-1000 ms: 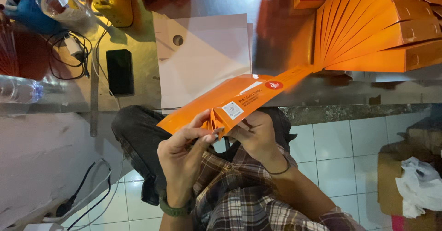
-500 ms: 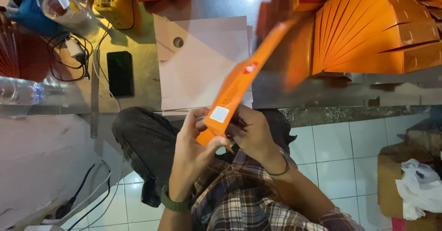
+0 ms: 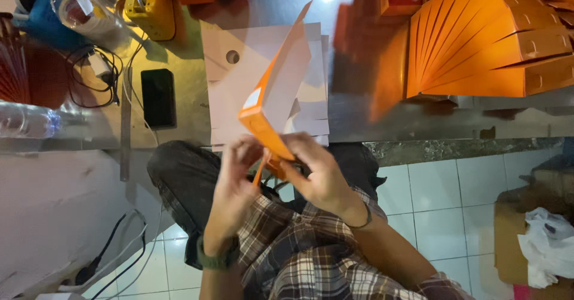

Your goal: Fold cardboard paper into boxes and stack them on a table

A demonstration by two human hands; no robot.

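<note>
Both my hands grip the lower end of an orange folded cardboard box blank [image 3: 272, 105], which stands nearly upright over my lap with its pale inner face turned to the right. My left hand [image 3: 236, 177] pinches its left edge, and my right hand [image 3: 317, 171] holds the bottom flap from the right. Behind it on the worktop lies a stack of flat pale cardboard sheets [image 3: 230, 78], one with a round hole.
A fanned stack of orange folded boxes [image 3: 490, 43] fills the worktop's right. On the left are a black phone [image 3: 158, 96], cables, a yellow tape dispenser [image 3: 152, 4], a tape roll and a plastic bottle [image 3: 27, 120]. A cardboard carton with white bags [image 3: 547, 246] stands on the tiled floor.
The orange box blank swung from lying flat and pointing right to standing nearly upright, and it has opened so its pale inside shows. Both hands stayed at its lower end.
</note>
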